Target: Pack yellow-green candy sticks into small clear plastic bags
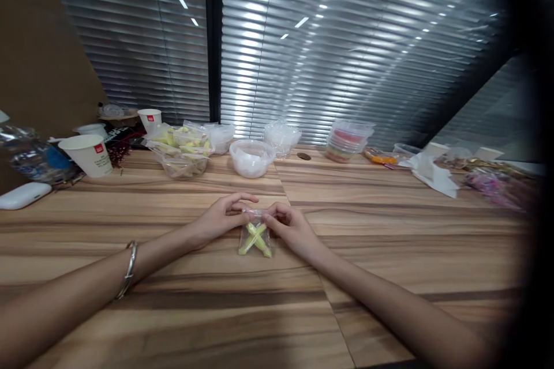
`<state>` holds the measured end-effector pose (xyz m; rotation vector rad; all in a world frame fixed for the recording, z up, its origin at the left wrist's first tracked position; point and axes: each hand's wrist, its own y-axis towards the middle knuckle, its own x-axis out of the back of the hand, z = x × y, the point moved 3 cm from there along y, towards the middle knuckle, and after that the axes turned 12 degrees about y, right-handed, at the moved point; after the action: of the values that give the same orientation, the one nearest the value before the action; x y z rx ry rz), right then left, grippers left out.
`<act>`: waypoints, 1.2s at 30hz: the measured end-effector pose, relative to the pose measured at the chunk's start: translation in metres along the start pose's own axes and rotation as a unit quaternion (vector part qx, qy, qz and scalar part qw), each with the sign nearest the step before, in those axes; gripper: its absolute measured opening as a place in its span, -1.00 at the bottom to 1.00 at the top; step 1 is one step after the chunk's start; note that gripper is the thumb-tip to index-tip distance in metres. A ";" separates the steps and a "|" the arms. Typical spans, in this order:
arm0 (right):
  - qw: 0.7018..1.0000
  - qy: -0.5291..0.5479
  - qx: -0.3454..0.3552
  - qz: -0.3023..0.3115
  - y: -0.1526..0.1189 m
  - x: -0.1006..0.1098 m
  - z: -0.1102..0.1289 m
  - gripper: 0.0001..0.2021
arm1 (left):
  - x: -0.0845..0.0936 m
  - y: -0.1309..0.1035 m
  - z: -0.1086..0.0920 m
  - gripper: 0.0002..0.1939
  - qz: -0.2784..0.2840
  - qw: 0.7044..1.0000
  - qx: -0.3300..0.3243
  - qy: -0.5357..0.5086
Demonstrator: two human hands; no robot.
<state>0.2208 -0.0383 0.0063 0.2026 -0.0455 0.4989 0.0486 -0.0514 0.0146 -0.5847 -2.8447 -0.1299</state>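
Note:
A small clear plastic bag [255, 239] with yellow pieces crossed in an X inside lies on the wooden table [389, 253]. At its top left corner, my left hand [225, 218] pinches the edge between thumb and a finger, with another finger stretched out above. My right hand [291, 226] grips the top right corner, thumb and fingers pressed together. Behind my hands stands a round clear bowl [252, 158] with white, filmy material in it. To its left, a clear container [179, 153] holds several similar yellow pieces in plastic.
Two paper cups [92, 155], a plastic bottle [34, 153] and a white case [25, 195] are at the left. Stacked lidded containers [346, 141], an orange packet [381, 156], white tissue [433, 173] and pink wrapping [497, 187] stretch along the back right, before window blinds.

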 end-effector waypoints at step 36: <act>0.997 -0.047 0.054 -0.020 -0.004 0.000 0.010 -0.80 | 0.002 0.000 0.002 -0.80 -0.032 0.999 -0.008 -0.001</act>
<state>0.2225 -0.0440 0.0156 0.3313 -0.1063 0.4517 0.0467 -0.0503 0.0130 -0.4965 -2.8677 -0.1628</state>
